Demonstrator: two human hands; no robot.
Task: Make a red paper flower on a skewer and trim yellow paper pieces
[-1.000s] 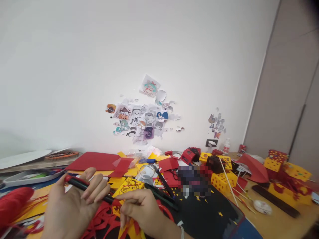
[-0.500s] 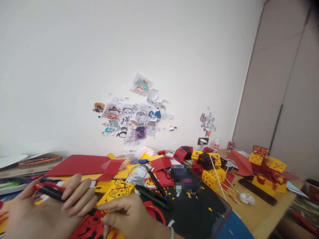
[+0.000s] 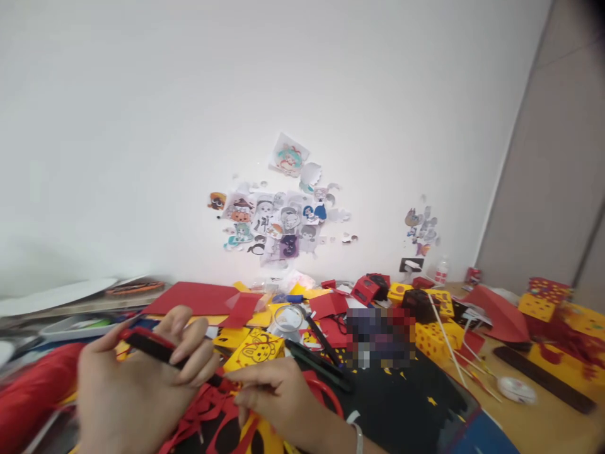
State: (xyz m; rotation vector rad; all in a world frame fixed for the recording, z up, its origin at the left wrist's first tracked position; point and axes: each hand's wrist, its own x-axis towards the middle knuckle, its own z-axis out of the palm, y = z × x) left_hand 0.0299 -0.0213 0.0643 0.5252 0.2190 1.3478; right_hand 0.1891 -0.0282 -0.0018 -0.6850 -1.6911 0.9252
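Head view shows the left hand [image 3: 137, 391] curled around a marker [image 3: 152, 347] whose long axis runs from ten to four o'clock, the right hand [image 3: 281, 400] pinching its four-o'clock end.

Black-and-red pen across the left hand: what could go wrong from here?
The black-and-red pen lies across the left hand under curled fingers; it might slip onto the jumbled red strips below. The right hand is close to the yellow paper with a rabbit-like drawing, so a stray movement could brush or shift it.
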